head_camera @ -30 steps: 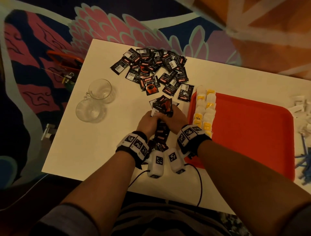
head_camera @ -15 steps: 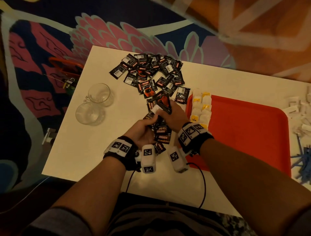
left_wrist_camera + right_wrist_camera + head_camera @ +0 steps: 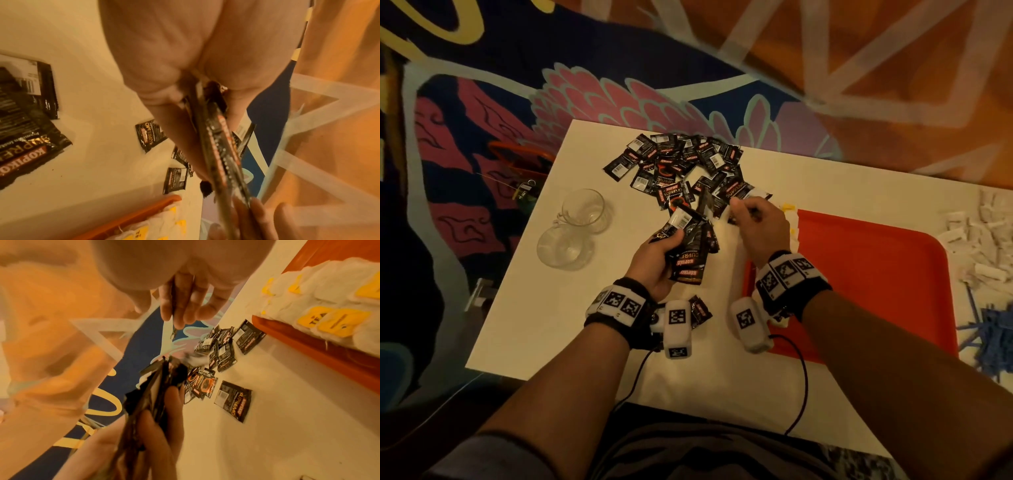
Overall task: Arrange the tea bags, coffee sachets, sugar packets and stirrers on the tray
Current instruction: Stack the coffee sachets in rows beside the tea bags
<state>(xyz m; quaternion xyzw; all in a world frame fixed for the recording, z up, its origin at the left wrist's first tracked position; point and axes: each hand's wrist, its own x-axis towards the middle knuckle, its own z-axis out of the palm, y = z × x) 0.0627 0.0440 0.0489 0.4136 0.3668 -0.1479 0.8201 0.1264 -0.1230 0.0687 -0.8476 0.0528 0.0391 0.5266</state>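
Left hand (image 3: 661, 255) curls round my stack of coffee sachets (image 3: 690, 251), long axis pointing away from me | right hand (image 3: 760, 224) pinches one sachet just right of it, above the loose pile (image 3: 688, 168) on the worktop (image 3: 558, 274) | tray (image 3: 876, 274) lies right, nearer the right hand, tea bags (image 3: 329, 305) along its near edge.

On the surface (image 3: 571, 308), the tray (image 3: 876, 274) lies to the right, with tea bags (image 3: 329, 308) in a row along its left edge. The heap of coffee sachets (image 3: 688, 168) lies behind, two glass cups (image 3: 571, 229) to the left. Sugar packets (image 3: 983, 243) and stirrers (image 3: 989, 329) lie right of the tray.
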